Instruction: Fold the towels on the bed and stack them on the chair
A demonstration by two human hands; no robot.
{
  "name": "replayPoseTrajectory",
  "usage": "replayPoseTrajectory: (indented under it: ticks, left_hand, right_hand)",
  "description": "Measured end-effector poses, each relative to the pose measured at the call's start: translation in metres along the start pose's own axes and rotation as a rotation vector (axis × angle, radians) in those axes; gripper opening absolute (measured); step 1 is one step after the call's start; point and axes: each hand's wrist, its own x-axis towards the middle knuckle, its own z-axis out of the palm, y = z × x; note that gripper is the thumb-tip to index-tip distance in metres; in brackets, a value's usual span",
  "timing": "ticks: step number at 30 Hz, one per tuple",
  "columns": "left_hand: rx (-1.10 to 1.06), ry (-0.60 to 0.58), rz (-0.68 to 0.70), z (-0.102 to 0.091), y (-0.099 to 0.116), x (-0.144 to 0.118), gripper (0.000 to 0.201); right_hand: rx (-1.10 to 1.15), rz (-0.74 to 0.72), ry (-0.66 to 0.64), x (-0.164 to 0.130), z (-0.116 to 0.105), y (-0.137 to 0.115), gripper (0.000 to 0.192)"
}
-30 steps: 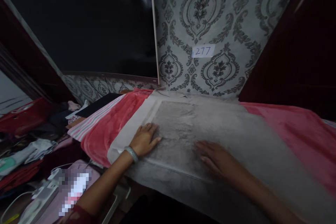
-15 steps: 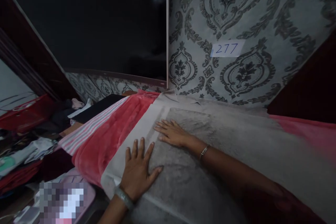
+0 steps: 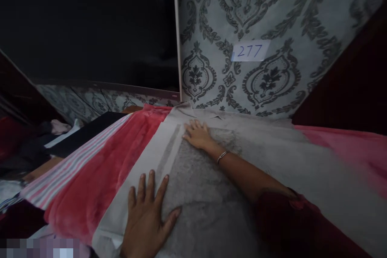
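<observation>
A grey, fuzzy-looking fabric piece (image 3: 205,185) lies spread over a larger pale sheet of cloth (image 3: 290,161). My left hand (image 3: 148,221) rests flat near the front left edge of the grey piece, fingers spread and thumb out to the side. Farther back, my right hand (image 3: 198,135) lies palm down at the grey piece's far left corner, its fingers stretched out. Neither hand grips anything. Between the hands, a narrow grey strip (image 3: 169,149) shows along the pale cloth. Some shallow wrinkles cross the grey piece.
Left of the pale cloth lies a red plush blanket (image 3: 96,169), with a striped cloth (image 3: 75,155) beside it. A large dark screen (image 3: 90,28) stands behind. A paper label (image 3: 250,50) is on the patterned wall (image 3: 205,48). Pink fabric (image 3: 347,141) shows at the right.
My right hand has moved farther back along the grey piece's left side. My left hand is still flat, nearer the bottom of the view. The view has shifted to the right.
</observation>
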Motion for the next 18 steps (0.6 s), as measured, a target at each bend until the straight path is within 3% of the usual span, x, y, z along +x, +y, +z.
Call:
replayPoseTrajectory:
  ticks: [4, 8, 15, 18]
  left_hand:
    - [-0.012, -0.073, -0.046, -0.003, 0.002, 0.006, 0.072]
    - [-0.011, -0.121, -0.065, -0.006, 0.002, 0.011, 0.074]
    - [0.016, -0.125, -0.067, -0.013, 0.005, 0.017, 0.073]
    - [0.018, -0.13, -0.056, -0.015, 0.005, 0.019, 0.073]
  right_hand:
    - [0.037, 0.056, -0.01, -0.02, 0.0, 0.006, 0.066]
    - [-0.019, 0.29, 0.027, -0.056, -0.011, 0.052, 0.066]
    - [-0.107, 0.625, 0.06, -0.179, -0.031, 0.163, 0.064]
    - [-0.083, 0.808, 0.05, -0.238, -0.047, 0.194, 0.063]
